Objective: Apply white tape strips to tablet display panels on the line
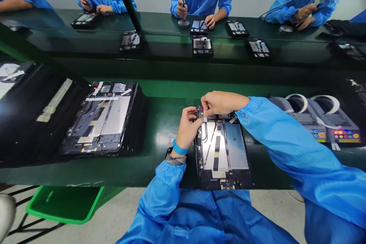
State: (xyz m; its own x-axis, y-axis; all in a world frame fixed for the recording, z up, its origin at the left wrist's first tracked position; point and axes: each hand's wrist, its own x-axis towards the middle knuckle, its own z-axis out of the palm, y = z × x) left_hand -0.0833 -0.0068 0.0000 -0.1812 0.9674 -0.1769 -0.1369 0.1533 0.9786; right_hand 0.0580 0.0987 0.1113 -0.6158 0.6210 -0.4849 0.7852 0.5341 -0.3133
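On the bench in front of me lies an opened tablet (223, 148), its silver inside and dark ribbon cables showing. My left hand (186, 127) grips the tablet's upper left corner, fingers curled at the edge and thumb on top. Bent over the same corner, my right hand (221, 102) has its fingers pinched on a short strip of white tape (205, 117) there. The fingertips partly hide that strip. Another piece of white tape (233, 119) sits near the upper right corner, below my right wrist.
To the left stands a stack of opened tablets (105, 118) with white tape on the top one. Two tape dispensers (317, 122) holding white rolls are at the right. A green bin (64, 204) is below the bench edge. Co-workers in blue sit across, with tablets (202, 46) before them.
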